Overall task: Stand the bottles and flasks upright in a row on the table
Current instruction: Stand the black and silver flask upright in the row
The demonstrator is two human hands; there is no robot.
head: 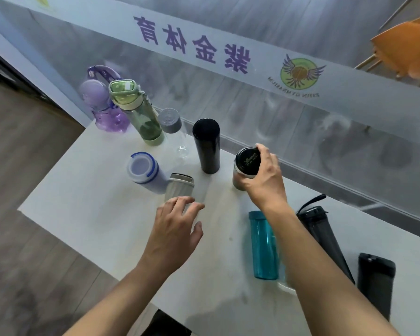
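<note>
My right hand (264, 180) grips the black lid of a steel flask (246, 166) that stands upright near the glass wall. My left hand (177, 226) hovers with spread fingers over a ribbed silver flask (180, 186) and holds nothing. Upright along the wall stand a purple bottle (104, 110), a green bottle (138, 112), a clear bottle with a grey cap (172, 127) and a tall black flask (207, 146). A pale blue bottle (144, 172) stands left of the silver one. A teal bottle (263, 246), a smoky dark bottle (325, 238) and a black flask (376, 284) lie flat at the right.
The white table (95, 214) ends at the left and near edges, above a wooden floor (22, 166). A glass wall with a frosted band (228, 52) runs along the far side. An orange chair (407, 44) stands behind the glass.
</note>
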